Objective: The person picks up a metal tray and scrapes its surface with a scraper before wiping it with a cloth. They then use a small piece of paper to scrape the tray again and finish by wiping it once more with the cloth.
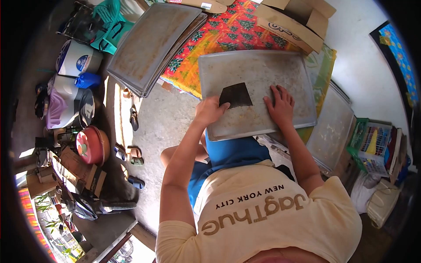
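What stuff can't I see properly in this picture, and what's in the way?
In the head view:
- Underside of the dark sheet: turned away, facing the tray on the lap.
- Tops of the lower trays in the stack: mostly covered by the top one.
- Cardboard piece at the top: cut off by the picture's edge.
- Writing on its white label: too small to read.

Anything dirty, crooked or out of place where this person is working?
Yes, mildly. The grey tray beneath the dark sheet in the left hand looks stained, with brownish blotches on it. Off to the left, sandals lie scattered on the floor rather than in neat pairs.
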{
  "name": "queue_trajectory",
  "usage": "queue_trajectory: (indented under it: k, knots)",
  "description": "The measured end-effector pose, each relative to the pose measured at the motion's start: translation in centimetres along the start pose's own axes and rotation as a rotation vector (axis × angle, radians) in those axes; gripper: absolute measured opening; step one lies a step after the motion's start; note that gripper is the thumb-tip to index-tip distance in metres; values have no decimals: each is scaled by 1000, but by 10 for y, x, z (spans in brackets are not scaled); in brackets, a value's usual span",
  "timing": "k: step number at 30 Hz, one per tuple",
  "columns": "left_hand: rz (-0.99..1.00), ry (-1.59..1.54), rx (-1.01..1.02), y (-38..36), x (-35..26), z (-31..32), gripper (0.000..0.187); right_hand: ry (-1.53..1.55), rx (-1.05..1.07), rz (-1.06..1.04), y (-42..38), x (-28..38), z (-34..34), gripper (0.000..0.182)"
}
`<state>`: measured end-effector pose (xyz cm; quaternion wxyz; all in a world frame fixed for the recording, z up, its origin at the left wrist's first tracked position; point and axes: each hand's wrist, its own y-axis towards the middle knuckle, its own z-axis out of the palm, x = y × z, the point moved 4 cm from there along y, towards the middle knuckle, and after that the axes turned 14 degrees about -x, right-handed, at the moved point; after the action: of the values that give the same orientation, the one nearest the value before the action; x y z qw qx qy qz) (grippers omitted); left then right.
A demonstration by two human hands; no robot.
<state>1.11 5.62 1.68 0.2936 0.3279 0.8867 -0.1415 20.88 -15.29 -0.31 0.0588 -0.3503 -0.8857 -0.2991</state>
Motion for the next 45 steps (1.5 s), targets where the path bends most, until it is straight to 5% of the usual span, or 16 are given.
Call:
queue_trajectory:
  k: [7,16,19,28,45]
  knots:
    - [-31,70,84,3,-6,2,42,-2,5,4,-1,-2,4,55]
    - [-60,75,-112,4,-4,2,30,18,8,-3,1,0,2,55]
    - [-50,39,83,2,-7,1,40,10,13,-1,0,-1,3,54]
    - [-176,82,14,7,-4,0,42,-2,9,-4,1,-1,4,54]
    - [-54,31,6,17,-12,4,43,14,-4,-15,1,1,2,54]
